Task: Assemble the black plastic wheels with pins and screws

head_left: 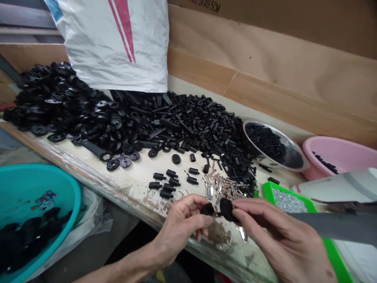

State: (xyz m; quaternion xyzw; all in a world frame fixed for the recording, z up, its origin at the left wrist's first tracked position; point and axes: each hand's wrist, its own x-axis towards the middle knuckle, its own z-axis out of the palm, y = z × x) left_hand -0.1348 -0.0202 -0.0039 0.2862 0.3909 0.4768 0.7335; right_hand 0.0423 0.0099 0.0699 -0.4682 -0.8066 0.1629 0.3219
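Partly hidden — left fingers [193, 206] pinch black knob [207, 209], right fingers [250, 210] grip black disc [226, 209]

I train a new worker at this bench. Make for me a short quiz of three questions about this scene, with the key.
1. True or false: the left hand holds a small black piece and the right hand holds a round black disc.
2. What lies in the steel bowl? A) silver clips B) black pieces C) round wheels
3. What colour is the tray beside the right hand?

Key: 1 true; 2 B; 3 green.
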